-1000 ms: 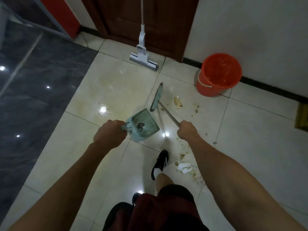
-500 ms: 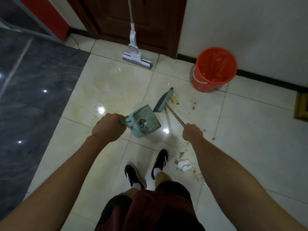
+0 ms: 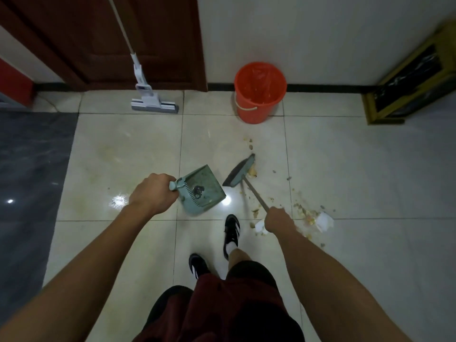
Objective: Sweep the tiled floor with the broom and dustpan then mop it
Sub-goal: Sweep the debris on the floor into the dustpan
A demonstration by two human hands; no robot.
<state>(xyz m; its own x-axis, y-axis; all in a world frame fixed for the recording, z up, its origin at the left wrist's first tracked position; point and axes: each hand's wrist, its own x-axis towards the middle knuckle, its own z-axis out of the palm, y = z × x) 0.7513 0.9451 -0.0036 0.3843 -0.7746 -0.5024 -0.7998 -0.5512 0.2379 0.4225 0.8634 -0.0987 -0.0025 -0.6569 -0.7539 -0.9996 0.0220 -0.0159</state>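
Your left hand (image 3: 151, 193) is extended forward, fingers curled round the handle of the teal dustpan (image 3: 201, 188), which is tilted above the tiled floor (image 3: 128, 149). Your right hand (image 3: 277, 219) grips the thin handle of the broom (image 3: 240, 172); its head rests on the floor beside scattered debris (image 3: 303, 211). The mop (image 3: 154, 101) leans at the door.

Both bare arms reach forward and down. The left hand (image 3: 151, 193) is a closed fist around a handle. The right hand (image 3: 278, 219) grips a thin shaft, knuckles up.
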